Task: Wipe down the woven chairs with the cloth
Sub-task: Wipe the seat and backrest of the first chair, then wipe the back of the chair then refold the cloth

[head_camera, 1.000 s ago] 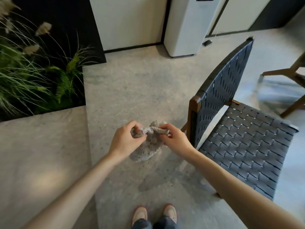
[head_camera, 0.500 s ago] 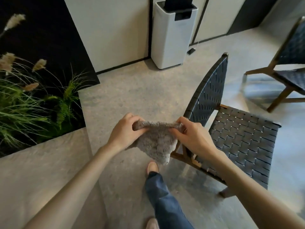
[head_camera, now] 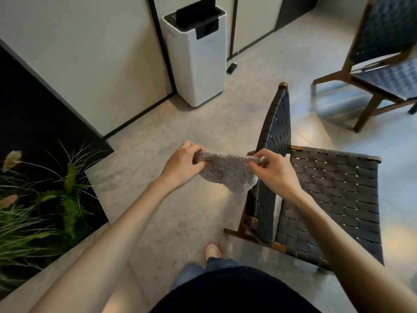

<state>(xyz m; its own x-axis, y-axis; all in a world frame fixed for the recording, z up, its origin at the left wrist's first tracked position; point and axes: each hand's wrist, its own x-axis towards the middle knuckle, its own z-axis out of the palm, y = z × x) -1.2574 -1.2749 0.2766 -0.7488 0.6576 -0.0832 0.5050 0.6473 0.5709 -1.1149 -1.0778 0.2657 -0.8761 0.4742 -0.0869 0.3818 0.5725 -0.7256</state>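
Note:
A grey fluffy cloth (head_camera: pixel 228 172) hangs stretched between my two hands at mid-frame. My left hand (head_camera: pixel 181 163) grips its left top corner and my right hand (head_camera: pixel 274 170) pinches its right top corner. Just right of the cloth stands a woven chair (head_camera: pixel 334 195) with dark straps and a wooden frame; its backrest (head_camera: pixel 276 123) runs edge-on beside my right hand. A second woven chair (head_camera: pixel 383 64) stands at the far right, blurred.
A white floor appliance (head_camera: pixel 198 57) stands against the wall ahead. A planter with grasses and ferns (head_camera: pixel 33 213) fills the left side behind a low stone ledge. My foot (head_camera: pixel 213 250) is on the stone floor below the cloth.
The cloth went from bunched between my hands to spread out wide. I have stepped forward and turned, so the near chair sits closer and a second chair has come into view.

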